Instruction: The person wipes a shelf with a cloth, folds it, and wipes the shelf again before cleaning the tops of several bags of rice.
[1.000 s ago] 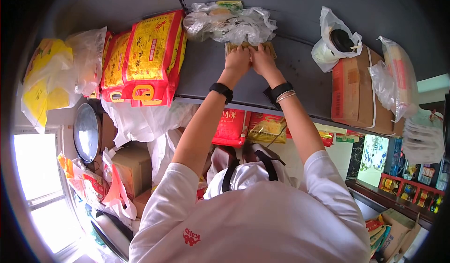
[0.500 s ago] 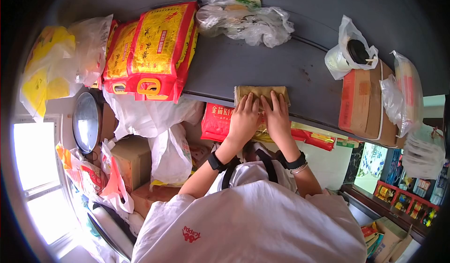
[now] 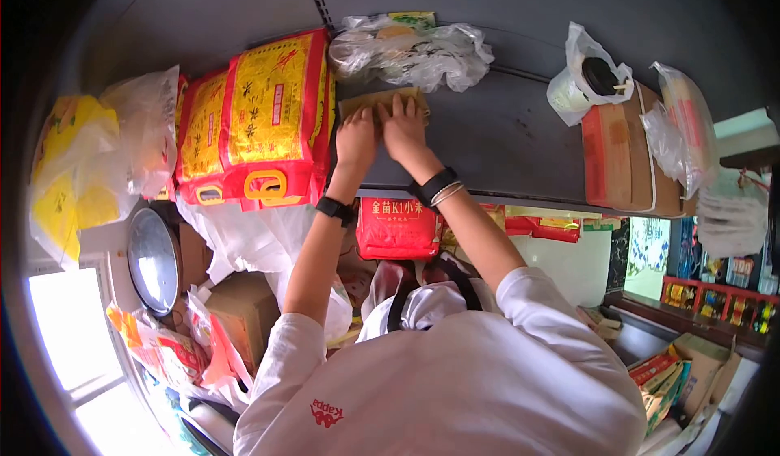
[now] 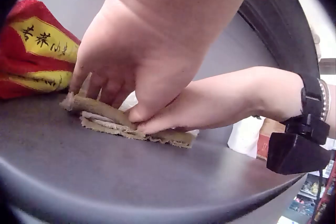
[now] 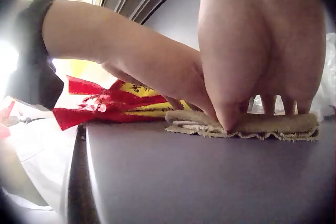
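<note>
A folded tan cloth lies flat on the grey shelf, just right of the red and yellow rice bags. The left hand presses on its left part with the fingers extended, and the right hand presses beside it. In the left wrist view the layered edge of the cloth shows under both hands, thumbs close together at its near side. From the right wrist view, the fingers of the right hand point down onto the cloth.
Behind the cloth lies a crumpled clear plastic bag. To the right stand a cardboard box and a bagged cup. Below the shelf's front edge hangs or stands a red package; white bags are at the lower left.
Both hands and the cloth moved from the shelf's back to its front edge, then leftward and back toward the rice bags. The camera view has shifted slightly.
</note>
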### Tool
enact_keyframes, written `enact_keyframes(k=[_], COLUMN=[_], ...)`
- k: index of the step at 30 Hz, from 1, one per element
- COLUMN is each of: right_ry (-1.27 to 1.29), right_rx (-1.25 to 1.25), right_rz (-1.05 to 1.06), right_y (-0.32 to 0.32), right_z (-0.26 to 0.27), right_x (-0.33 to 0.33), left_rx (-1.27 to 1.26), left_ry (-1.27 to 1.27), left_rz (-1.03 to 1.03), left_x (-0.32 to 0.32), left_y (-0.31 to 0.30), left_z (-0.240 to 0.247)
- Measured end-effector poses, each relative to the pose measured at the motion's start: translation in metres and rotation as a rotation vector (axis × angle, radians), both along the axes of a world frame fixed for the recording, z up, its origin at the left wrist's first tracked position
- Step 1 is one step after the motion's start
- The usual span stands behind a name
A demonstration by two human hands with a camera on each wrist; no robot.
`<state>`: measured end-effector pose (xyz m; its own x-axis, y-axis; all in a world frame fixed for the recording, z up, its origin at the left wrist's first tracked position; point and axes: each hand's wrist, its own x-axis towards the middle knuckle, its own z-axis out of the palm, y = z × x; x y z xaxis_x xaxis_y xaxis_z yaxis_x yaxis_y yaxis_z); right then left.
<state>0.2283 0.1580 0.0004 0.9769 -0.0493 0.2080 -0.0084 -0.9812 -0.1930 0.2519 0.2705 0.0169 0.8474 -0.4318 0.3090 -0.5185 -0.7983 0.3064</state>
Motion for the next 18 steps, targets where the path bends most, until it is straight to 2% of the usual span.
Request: enact_keyframes(k=[4, 8, 12, 18], right_ry=[-0.179, -0.146, -0.161, -0.17], right_rx=[0.121, 0.265, 0.351, 0.238], right_rz=[0.139, 0.196, 0.178, 0.01], right_y=[0.0, -0.015, -0.054, -0.137], right_z=[-0.007, 0.004, 0.008, 0.001], right_x=[-0.041, -0.109, -0.163, -0.215], left_rx=[0.043, 0.026, 0.055, 0.007], left_ry=[0.016, -0.039, -0.079, -0.052], left_rz=[0.056, 0.055, 0.021, -0.104], left_x=[-0.039, -0.111, -0.162, -0.193], left_y=[0.008, -0.002, -0.037, -0.124], left_z=[0.002, 0.002, 0.001, -0.001])
